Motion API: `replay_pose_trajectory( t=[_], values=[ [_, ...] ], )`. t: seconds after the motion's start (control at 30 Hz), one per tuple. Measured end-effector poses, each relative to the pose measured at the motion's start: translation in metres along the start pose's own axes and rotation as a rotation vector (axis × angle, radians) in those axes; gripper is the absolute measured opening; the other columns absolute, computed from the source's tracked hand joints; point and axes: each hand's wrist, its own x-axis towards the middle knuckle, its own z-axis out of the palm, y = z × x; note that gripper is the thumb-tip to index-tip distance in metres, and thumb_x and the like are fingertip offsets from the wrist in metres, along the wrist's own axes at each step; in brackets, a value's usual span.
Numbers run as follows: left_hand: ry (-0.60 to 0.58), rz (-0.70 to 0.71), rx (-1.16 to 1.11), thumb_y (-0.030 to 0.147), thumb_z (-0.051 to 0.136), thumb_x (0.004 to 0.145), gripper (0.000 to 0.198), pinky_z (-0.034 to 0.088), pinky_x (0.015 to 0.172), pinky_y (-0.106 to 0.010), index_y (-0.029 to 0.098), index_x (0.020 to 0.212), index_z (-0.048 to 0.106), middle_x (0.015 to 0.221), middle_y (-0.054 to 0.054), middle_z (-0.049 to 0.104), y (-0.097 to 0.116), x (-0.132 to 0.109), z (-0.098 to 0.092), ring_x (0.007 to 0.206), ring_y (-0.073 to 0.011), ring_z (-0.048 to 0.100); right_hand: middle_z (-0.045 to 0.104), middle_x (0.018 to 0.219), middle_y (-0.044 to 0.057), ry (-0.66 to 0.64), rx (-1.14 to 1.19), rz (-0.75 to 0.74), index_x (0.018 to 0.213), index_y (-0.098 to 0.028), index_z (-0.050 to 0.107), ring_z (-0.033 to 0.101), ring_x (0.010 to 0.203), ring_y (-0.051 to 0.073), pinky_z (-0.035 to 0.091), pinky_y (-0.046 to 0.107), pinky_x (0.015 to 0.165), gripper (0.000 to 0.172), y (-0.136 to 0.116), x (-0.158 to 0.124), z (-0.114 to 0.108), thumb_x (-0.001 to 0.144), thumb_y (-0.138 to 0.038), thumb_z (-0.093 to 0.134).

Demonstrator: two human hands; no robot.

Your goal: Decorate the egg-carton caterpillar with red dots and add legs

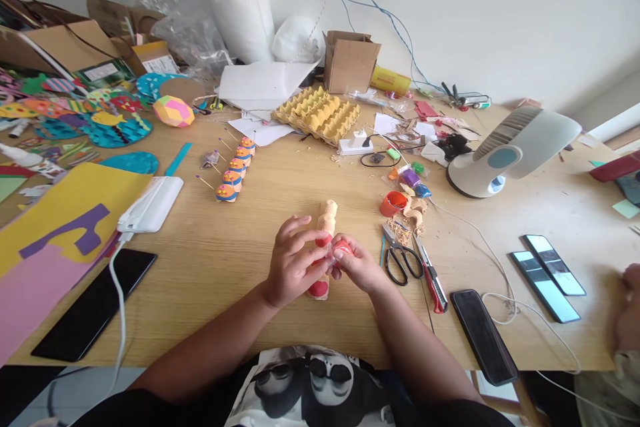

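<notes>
Both hands meet over the table just in front of me. My right hand [357,265] is closed around a red lump of modelling clay [343,249] that seems to be in clear wrapping. Thumb and forefinger of my left hand [293,265] pinch at the wrapping's left side, while its other fingers are spread. Beneath the hands lies a bumpy egg-carton strip [327,211], pale at the far end and red at the near end; the hands hide its middle.
Scissors [400,257], a utility knife [433,280] and a red cup [393,203] lie right of my hands. A painted caterpillar-like carton strip [235,170] stands left. Further right are a fan [505,153] and phones [484,335]. Someone's hand [631,287] shows at the right edge.
</notes>
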Motion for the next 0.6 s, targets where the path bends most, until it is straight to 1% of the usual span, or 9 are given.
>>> replay_pose_trajectory(
  t=[0.07,0.2,0.3,0.37,0.43,0.47,0.53,0.6],
  values=[
    [0.001,0.011,0.043,0.017,0.08,0.078,0.021,0.042,0.112,-0.055,0.027,0.094,0.072,0.109,-0.003,0.072,0.0,0.0,-0.001,0.129,-0.0285,0.053,0.065,0.069,-0.002,0.048,-0.034,-0.027,0.082,-0.021,0.055,0.057,0.054,0.011,0.044,0.022,0.05,0.041,0.0,0.0,0.003,0.08,-0.054,0.078],
    [0.028,0.03,0.088,0.016,0.08,0.077,0.022,0.044,0.111,-0.055,0.028,0.093,0.071,0.105,-0.003,0.072,-0.001,0.001,-0.003,0.127,-0.0287,0.054,0.064,0.069,-0.003,0.19,-0.074,-0.109,0.084,-0.021,0.057,0.055,0.054,0.01,0.047,0.024,0.052,0.039,0.001,-0.002,0.01,0.079,-0.052,0.08],
    [0.063,0.024,0.071,0.015,0.08,0.076,0.024,0.047,0.108,-0.054,0.027,0.094,0.071,0.103,-0.004,0.071,-0.002,0.001,-0.002,0.126,-0.0284,0.056,0.065,0.072,-0.002,0.27,-0.081,-0.16,0.085,-0.021,0.059,0.056,0.056,0.011,0.048,0.025,0.053,0.037,0.002,-0.003,0.012,0.077,-0.049,0.082],
    [0.082,-0.013,0.031,0.015,0.079,0.077,0.023,0.05,0.106,-0.052,0.027,0.095,0.071,0.105,-0.004,0.071,-0.003,0.0,-0.001,0.125,-0.028,0.057,0.064,0.072,-0.002,0.329,-0.068,-0.207,0.086,-0.021,0.059,0.055,0.056,0.011,0.048,0.025,0.054,0.035,0.002,-0.002,0.01,0.077,-0.046,0.083],
    [0.117,-0.117,-0.046,0.015,0.076,0.08,0.018,0.051,0.105,-0.051,0.025,0.094,0.07,0.105,-0.005,0.07,-0.007,-0.001,0.001,0.123,-0.0273,0.059,0.064,0.072,-0.003,0.403,-0.007,-0.256,0.088,-0.022,0.059,0.055,0.056,0.01,0.048,0.024,0.054,0.035,0.002,0.001,0.006,0.076,-0.044,0.084],
    [0.149,-0.198,-0.099,0.016,0.074,0.083,0.014,0.051,0.105,-0.051,0.024,0.093,0.07,0.106,-0.006,0.07,-0.009,-0.002,0.002,0.122,-0.0268,0.06,0.064,0.073,-0.003,0.44,0.037,-0.278,0.089,-0.023,0.058,0.055,0.056,0.01,0.047,0.024,0.054,0.035,0.001,0.002,0.003,0.076,-0.043,0.084],
    [0.251,-0.394,-0.247,0.021,0.069,0.089,0.005,0.051,0.105,-0.049,0.022,0.094,0.068,0.109,-0.007,0.069,-0.014,-0.005,0.006,0.12,-0.0251,0.063,0.064,0.074,-0.004,0.496,0.126,-0.312,0.09,-0.024,0.056,0.057,0.059,0.01,0.047,0.023,0.055,0.035,-0.001,0.004,-0.002,0.078,-0.042,0.082],
    [0.318,-0.591,-0.399,0.028,0.065,0.093,0.01,0.053,0.103,-0.044,0.02,0.098,0.068,0.116,-0.009,0.068,-0.018,-0.007,0.01,0.118,-0.0235,0.064,0.064,0.076,-0.004,0.505,0.167,-0.329,0.092,-0.024,0.054,0.057,0.062,0.01,0.046,0.022,0.058,0.034,-0.002,0.006,-0.006,0.079,-0.04,0.082]
  ],
)
